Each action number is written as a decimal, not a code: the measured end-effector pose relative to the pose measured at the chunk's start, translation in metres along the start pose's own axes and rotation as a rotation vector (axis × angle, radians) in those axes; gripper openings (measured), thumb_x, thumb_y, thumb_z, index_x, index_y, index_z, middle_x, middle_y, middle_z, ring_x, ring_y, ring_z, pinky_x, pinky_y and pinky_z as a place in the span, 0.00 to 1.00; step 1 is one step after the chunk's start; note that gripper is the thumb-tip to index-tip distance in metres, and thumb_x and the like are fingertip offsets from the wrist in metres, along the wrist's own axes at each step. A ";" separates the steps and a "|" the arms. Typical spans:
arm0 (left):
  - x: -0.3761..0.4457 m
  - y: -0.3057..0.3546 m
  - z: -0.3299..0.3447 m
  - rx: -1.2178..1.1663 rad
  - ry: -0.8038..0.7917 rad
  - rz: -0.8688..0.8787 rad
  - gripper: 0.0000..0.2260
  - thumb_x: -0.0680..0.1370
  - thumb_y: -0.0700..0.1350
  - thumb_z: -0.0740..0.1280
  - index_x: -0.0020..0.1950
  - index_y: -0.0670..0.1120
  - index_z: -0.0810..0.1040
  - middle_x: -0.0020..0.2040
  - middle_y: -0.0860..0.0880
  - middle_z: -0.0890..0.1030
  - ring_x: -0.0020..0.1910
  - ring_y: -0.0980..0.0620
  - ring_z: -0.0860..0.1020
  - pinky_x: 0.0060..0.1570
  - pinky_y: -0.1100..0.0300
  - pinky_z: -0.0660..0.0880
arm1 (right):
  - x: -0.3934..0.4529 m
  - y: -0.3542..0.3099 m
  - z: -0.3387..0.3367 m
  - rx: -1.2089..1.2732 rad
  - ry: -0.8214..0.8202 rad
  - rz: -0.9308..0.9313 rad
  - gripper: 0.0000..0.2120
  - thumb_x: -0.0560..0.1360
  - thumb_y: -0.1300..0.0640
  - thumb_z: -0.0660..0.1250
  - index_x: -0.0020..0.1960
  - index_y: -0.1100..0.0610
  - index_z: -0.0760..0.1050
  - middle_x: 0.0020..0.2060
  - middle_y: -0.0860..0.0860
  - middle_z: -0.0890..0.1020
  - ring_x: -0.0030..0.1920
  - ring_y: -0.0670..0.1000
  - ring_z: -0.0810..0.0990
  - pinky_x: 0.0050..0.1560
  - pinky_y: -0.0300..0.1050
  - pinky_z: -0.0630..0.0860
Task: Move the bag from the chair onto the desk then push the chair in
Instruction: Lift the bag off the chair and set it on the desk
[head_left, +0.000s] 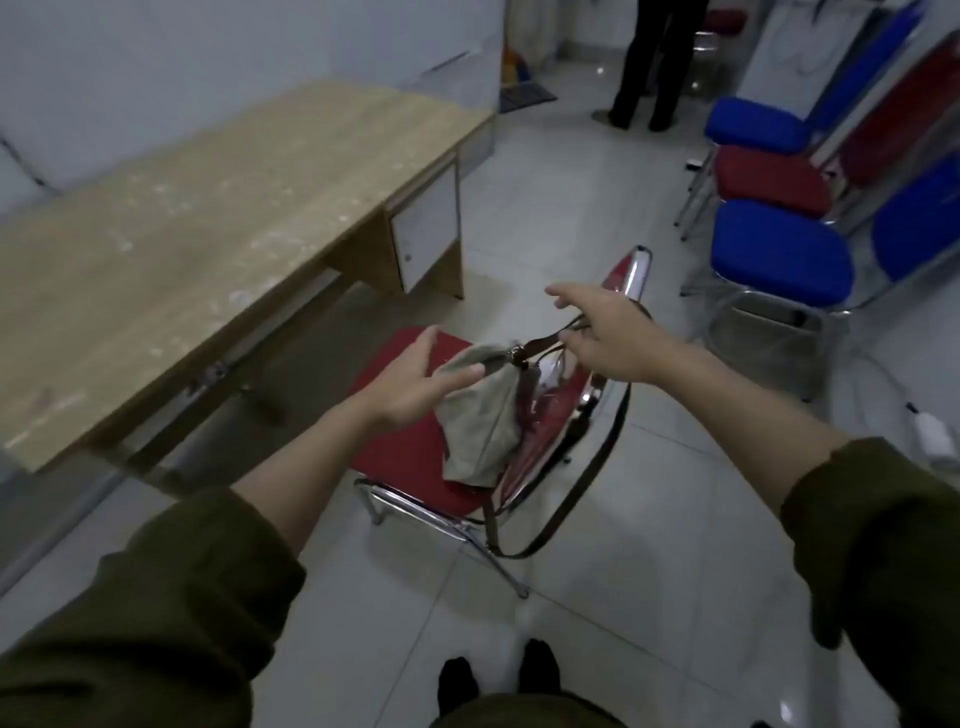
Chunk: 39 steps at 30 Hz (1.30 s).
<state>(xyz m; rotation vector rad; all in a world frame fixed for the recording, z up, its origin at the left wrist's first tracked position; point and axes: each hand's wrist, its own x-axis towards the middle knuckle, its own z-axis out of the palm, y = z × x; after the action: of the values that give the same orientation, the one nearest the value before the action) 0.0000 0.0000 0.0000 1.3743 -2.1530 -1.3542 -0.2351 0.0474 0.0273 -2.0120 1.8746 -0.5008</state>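
Note:
A grey-beige cloth bag (480, 421) with a dark brown strap (582, 488) rests on the red seat of a chrome-framed chair (400, 447), leaning against the backrest. The strap loops down behind the chair towards the floor. My right hand (608, 338) pinches the strap near its buckle at the top of the bag, other fingers spread. My left hand (415, 379) is open with fingers apart, its fingertips touching the bag's upper left side. The wooden desk (171, 270) stands to the left of the chair, its top bare.
The desk has a white drawer unit (426, 234) at its right end. Blue and red chairs (779, 260) line the right wall. A person's dark legs (649, 67) stand at the back. A white object with a cable (935, 441) lies on the tiled floor at right.

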 end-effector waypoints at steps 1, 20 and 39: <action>0.004 0.007 0.009 -0.010 -0.018 0.020 0.40 0.72 0.61 0.65 0.76 0.47 0.49 0.77 0.46 0.55 0.75 0.48 0.57 0.71 0.52 0.59 | -0.006 0.008 -0.003 -0.016 0.054 0.023 0.23 0.75 0.62 0.61 0.69 0.56 0.62 0.64 0.56 0.73 0.60 0.53 0.73 0.64 0.51 0.70; 0.097 0.096 0.120 -0.939 0.157 -0.359 0.15 0.76 0.42 0.62 0.62 0.41 0.66 0.50 0.38 0.78 0.45 0.48 0.81 0.45 0.54 0.79 | -0.042 0.059 0.029 0.449 0.471 0.119 0.15 0.73 0.62 0.67 0.59 0.60 0.76 0.44 0.50 0.76 0.41 0.42 0.75 0.45 0.32 0.77; 0.111 0.033 0.057 -0.862 0.042 -0.178 0.11 0.77 0.34 0.59 0.58 0.35 0.73 0.34 0.50 0.85 0.18 0.61 0.59 0.17 0.70 0.56 | 0.033 0.107 -0.008 0.299 0.319 0.191 0.16 0.77 0.59 0.61 0.64 0.58 0.71 0.58 0.53 0.70 0.58 0.51 0.71 0.63 0.54 0.73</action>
<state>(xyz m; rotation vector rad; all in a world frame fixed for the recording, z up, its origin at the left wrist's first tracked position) -0.1128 -0.0536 -0.0323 1.1967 -1.1539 -1.9519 -0.3306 0.0075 -0.0165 -1.6151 2.0013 -1.0291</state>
